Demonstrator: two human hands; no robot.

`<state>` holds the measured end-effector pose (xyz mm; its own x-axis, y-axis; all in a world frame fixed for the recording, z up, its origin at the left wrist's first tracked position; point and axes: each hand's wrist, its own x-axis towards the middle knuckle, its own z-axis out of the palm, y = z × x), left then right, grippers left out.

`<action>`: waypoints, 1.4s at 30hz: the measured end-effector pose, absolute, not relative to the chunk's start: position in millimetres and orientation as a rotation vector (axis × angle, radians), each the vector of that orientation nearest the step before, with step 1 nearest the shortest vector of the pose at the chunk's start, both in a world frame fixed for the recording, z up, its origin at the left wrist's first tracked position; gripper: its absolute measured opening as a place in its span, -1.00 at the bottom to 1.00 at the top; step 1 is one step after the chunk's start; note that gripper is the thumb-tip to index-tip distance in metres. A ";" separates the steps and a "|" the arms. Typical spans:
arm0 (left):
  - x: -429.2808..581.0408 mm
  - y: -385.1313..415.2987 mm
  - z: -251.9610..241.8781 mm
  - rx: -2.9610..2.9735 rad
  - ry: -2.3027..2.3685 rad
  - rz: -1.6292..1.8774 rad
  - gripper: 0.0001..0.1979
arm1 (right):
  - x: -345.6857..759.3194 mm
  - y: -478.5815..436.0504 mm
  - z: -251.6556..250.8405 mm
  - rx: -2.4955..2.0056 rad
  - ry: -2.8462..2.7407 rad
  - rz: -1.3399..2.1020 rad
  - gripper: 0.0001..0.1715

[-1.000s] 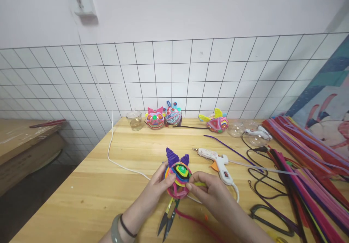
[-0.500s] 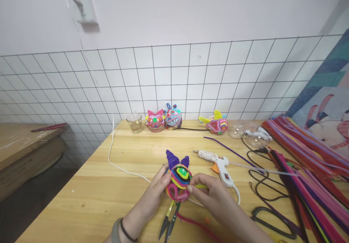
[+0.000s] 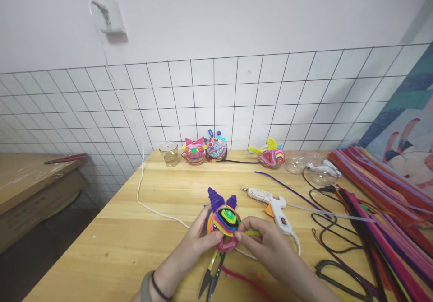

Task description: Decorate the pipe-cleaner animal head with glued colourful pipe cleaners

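Note:
A round, multicoloured pipe-cleaner figure (image 3: 227,216) with two purple pointed ears and a green-centred eye is held above the table. My left hand (image 3: 201,234) wraps its left side, the thumb lying across its front below the eye. My right hand (image 3: 259,239) pinches a yellow pipe cleaner (image 3: 252,233) against the figure's right side. Black-bladed scissors (image 3: 210,281) lie just below the figure, beside a dark pink pipe cleaner (image 3: 240,278). A white glue gun (image 3: 275,206) rests right of the figure, behind my right hand.
At the back stand a glass cup (image 3: 169,154), a pink figure (image 3: 195,152), a blue figure (image 3: 217,148), a fish-like figure (image 3: 272,156) and clear balls (image 3: 295,164). Pipe-cleaner bundles (image 3: 389,184) and black cable (image 3: 324,229) lie right. A white cord (image 3: 152,209) crosses the left.
My left thumb has moved right and down across the front of the figure. The whole view has shifted slightly, while my right hand keeps its pinch at the figure's side.

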<state>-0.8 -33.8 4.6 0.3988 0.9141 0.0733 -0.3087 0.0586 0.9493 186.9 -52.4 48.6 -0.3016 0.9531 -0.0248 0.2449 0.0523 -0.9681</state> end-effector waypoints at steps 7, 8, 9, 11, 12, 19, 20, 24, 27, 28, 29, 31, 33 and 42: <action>0.7 -30.6 3.3 1.079 0.650 1.067 -0.56 | 187.1 -52.7 49.5 -1.302 -1.691 1.215 -0.82; 1.2 -30.3 3.2 1.072 0.659 1.075 -0.56 | 187.0 -52.8 49.9 -1.307 -1.700 1.205 -0.82; 1.8 -30.2 3.0 1.069 0.669 1.084 -0.57 | 186.9 -53.1 50.3 -1.309 -1.709 1.195 -0.82; 2.7 -30.2 2.5 1.075 0.687 1.099 -0.58 | 186.4 -53.6 50.8 -1.308 -1.721 1.185 -0.81; 3.1 -30.1 2.3 1.083 0.696 1.103 -0.58 | 186.2 -53.8 50.8 -1.305 -1.724 1.183 -0.81; 3.6 -28.3 2.0 1.146 0.735 1.113 -0.65 | 186.6 -53.7 46.9 -1.319 -1.729 1.180 -0.80; 3.4 -28.1 1.7 1.146 0.732 1.114 -0.64 | 186.6 -53.6 46.8 -1.323 -1.730 1.176 -0.79; 3.1 -28.7 0.8 1.117 0.745 1.118 -0.62 | 186.1 -53.5 48.1 -1.318 -1.731 1.191 -0.81; 3.2 -30.2 2.1 1.075 0.705 1.111 -0.61 | 185.8 -53.2 49.1 -1.314 -1.718 1.200 -0.81; 3.0 -30.8 2.7 1.053 0.671 1.090 -0.61 | 185.9 -53.1 49.4 -1.319 -1.710 1.200 -0.80; 2.8 -31.3 3.0 1.031 0.634 1.062 -0.60 | 186.2 -53.1 49.6 -1.325 -1.702 1.205 -0.80; 2.0 -31.8 2.6 0.999 0.578 1.015 -0.59 | 186.8 -52.9 50.0 -1.331 -1.692 1.216 -0.79; 1.0 -31.6 0.8 1.000 0.564 1.016 -0.58 | 187.5 -52.7 50.2 -1.329 -1.693 1.221 -0.79; 0.1 -29.4 -2.6 1.011 0.663 1.073 -0.52 | 188.5 -52.5 47.9 -1.360 -1.761 1.146 -0.76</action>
<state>0.1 -29.4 -2.6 0.3636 0.9312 0.0242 -0.3944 0.1303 0.9097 188.5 -52.5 47.9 -0.2708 0.9622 -0.0291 0.4164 0.0898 -0.9047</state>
